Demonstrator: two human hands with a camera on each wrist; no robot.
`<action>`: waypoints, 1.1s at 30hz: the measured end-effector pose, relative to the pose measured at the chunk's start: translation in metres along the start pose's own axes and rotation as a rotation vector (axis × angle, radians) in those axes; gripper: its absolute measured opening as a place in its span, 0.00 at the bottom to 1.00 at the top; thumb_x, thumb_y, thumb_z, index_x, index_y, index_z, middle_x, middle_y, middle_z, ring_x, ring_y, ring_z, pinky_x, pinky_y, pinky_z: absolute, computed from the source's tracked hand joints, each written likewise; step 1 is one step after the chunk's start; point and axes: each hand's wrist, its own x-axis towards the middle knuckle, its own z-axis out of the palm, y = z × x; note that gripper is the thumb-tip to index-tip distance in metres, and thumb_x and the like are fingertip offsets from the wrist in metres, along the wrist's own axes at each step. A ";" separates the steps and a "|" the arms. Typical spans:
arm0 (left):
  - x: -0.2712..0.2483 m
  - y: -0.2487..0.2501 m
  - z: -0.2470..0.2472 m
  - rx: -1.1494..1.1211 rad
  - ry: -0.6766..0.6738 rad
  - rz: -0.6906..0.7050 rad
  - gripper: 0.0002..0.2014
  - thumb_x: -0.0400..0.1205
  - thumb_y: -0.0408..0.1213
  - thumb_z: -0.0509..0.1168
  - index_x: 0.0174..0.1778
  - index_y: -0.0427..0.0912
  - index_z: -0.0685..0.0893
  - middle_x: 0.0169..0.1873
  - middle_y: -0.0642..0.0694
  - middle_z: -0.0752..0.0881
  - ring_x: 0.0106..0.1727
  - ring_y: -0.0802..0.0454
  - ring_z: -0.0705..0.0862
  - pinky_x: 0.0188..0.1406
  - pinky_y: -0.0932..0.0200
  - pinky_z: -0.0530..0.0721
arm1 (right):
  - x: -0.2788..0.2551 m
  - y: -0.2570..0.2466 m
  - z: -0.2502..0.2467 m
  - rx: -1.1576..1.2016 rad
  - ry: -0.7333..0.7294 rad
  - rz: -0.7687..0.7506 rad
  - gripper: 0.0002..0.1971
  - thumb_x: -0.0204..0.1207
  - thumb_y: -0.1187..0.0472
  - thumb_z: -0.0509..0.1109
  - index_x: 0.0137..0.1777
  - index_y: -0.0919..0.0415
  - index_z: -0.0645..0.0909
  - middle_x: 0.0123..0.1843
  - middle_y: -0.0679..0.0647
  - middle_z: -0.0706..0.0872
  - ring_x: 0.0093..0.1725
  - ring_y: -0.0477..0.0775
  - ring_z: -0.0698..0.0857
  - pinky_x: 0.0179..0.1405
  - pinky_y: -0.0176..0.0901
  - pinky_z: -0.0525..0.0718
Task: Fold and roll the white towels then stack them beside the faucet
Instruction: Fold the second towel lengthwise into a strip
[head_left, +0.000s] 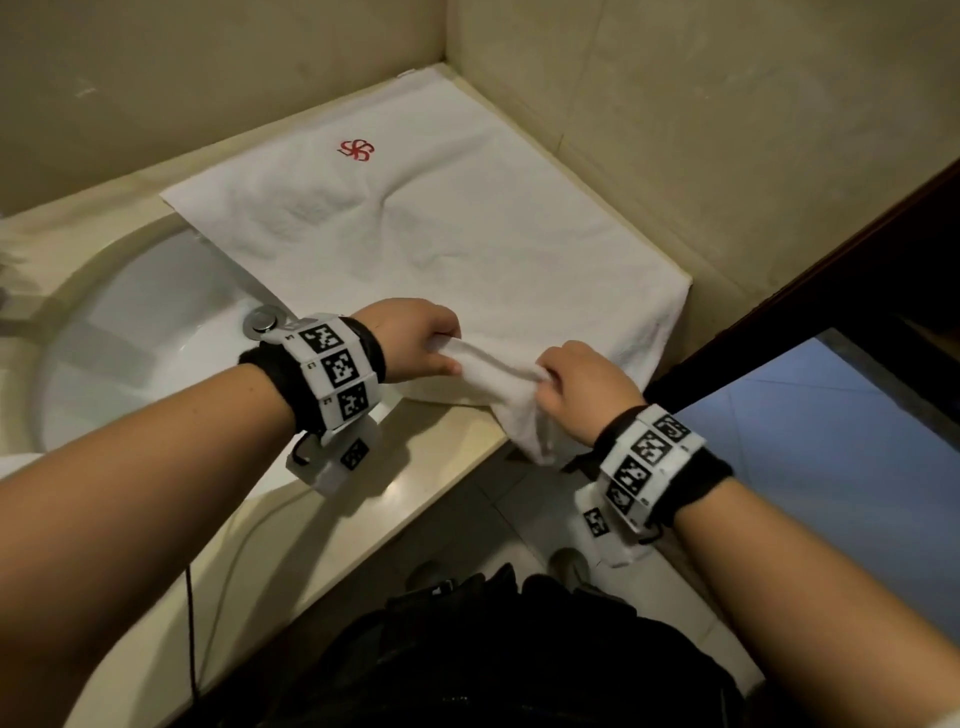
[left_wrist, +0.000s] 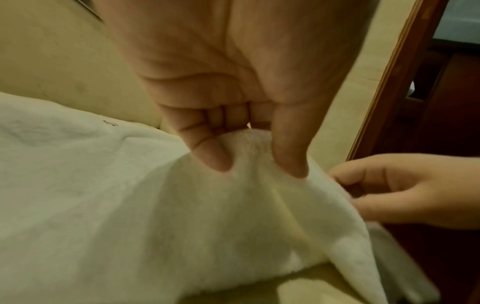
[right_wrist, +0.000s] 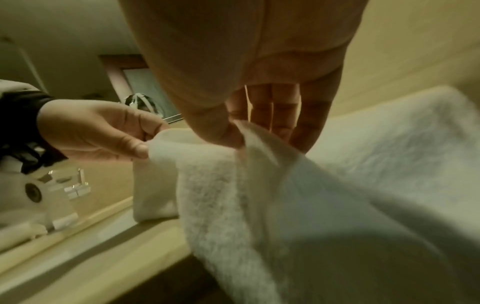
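A white towel (head_left: 441, 223) with a red embroidered logo (head_left: 356, 150) lies spread over the beige counter, right of the sink, its near edge hanging over the front. My left hand (head_left: 415, 338) pinches that near edge between thumb and fingers and lifts it. Just to its right, my right hand (head_left: 576, 384) grips the same edge, bunched. In the left wrist view the towel (left_wrist: 130, 205) drapes down from the left hand (left_wrist: 249, 164). The right wrist view shows the right hand (right_wrist: 241, 135) pinching the towel (right_wrist: 311, 205), with the left hand (right_wrist: 124, 139) holding it alongside.
A white oval sink (head_left: 135, 343) with a chrome drain plug (head_left: 266, 319) lies left of the towel. Beige walls close the counter (head_left: 441, 452) at the back and right. A dark wooden door frame (head_left: 831, 270) stands at the right, tiled floor below.
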 end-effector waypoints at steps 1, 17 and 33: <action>-0.002 -0.002 0.002 -0.007 0.001 0.000 0.19 0.77 0.49 0.66 0.60 0.42 0.79 0.54 0.43 0.84 0.50 0.47 0.78 0.44 0.60 0.69 | -0.004 0.002 -0.002 -0.015 0.003 -0.001 0.06 0.76 0.62 0.59 0.48 0.62 0.76 0.51 0.63 0.79 0.52 0.63 0.79 0.46 0.47 0.73; 0.003 -0.034 0.004 0.075 0.000 -0.068 0.15 0.80 0.40 0.64 0.60 0.38 0.79 0.58 0.39 0.81 0.60 0.41 0.78 0.57 0.53 0.74 | -0.030 0.046 -0.048 -0.165 -0.009 0.177 0.04 0.76 0.59 0.60 0.48 0.57 0.74 0.39 0.56 0.79 0.41 0.61 0.79 0.35 0.43 0.69; 0.021 -0.057 -0.005 0.129 -0.053 -0.098 0.13 0.82 0.35 0.59 0.61 0.40 0.80 0.61 0.39 0.82 0.61 0.40 0.78 0.60 0.53 0.74 | -0.053 0.093 -0.040 0.583 -0.027 0.366 0.09 0.83 0.64 0.57 0.54 0.66 0.78 0.44 0.57 0.81 0.35 0.52 0.86 0.33 0.33 0.86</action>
